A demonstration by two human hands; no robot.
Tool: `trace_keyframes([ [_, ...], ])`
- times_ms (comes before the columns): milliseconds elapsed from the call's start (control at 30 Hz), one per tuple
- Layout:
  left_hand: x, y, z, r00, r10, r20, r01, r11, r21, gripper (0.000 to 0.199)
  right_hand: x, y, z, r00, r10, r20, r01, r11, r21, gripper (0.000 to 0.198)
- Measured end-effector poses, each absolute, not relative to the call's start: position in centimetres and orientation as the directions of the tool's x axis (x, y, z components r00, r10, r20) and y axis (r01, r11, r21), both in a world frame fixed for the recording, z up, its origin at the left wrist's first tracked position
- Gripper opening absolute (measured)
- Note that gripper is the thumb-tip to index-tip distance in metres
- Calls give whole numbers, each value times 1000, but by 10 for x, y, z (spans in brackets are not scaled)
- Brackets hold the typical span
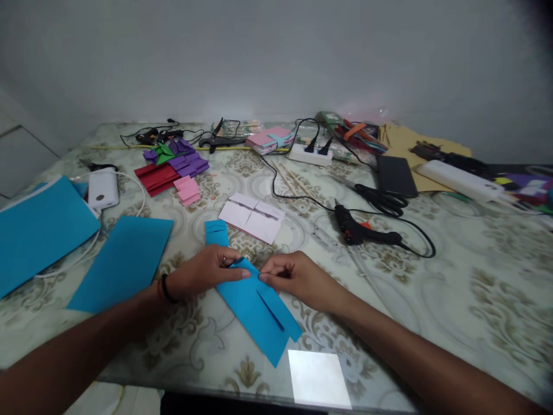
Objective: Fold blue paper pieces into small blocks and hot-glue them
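A long strip of blue paper (254, 314) with a folded flap and a slit lies slantwise at the front of the table. My left hand (216, 268) pinches its upper end, the thumb lying on top. On the right edge, my right hand (294, 276) grips the same paper between thumb and fingertips. Just above my left hand, a small folded blue piece (216, 232) shows, partly hidden. Beyond the hands rests a white folded paper (253, 216) with creases.
Blue sheets (125, 262) and a white power bank (103, 188) lie left. A black glue gun (360, 227) with its cord, scissors (380, 199) and a power strip (310, 154) are right and back. Folded red paper (155, 178) and purple paper (189, 163) sit at the back left.
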State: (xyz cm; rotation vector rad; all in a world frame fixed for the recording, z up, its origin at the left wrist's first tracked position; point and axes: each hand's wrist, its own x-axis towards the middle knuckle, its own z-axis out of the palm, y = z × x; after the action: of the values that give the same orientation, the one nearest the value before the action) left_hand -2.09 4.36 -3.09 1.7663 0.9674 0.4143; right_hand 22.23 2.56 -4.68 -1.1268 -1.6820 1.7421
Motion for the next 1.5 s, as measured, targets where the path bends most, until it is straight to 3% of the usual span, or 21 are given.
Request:
trace_keyframes([
  [367, -22, 43, -34, 603, 773, -198, 417, -94, 904, 50, 222, 25, -45, -569, 797, -201, 217, -90, -972, 26],
  [667, -20, 39, -31, 659, 721, -215, 350, -41, 936, 39, 221, 24, -48, -555, 783, -279, 189, -208, -960, 39],
  [933, -19, 38, -29, 668, 703, -243, 360, -20, 933, 33, 220, 22, -42, -545, 791, -279, 203, -198, -959, 39],
  [1133, -20, 39, -27, 657, 731, -184, 439, -173, 882, 51, 220, 22, -44, -536, 808, -245, 180, -175, -968, 32],
  [1500, -21, 39, -28, 693, 688, -217, 428, -149, 892, 44, 217, 17, -41, -531, 819, -219, 180, -144, -973, 37],
])
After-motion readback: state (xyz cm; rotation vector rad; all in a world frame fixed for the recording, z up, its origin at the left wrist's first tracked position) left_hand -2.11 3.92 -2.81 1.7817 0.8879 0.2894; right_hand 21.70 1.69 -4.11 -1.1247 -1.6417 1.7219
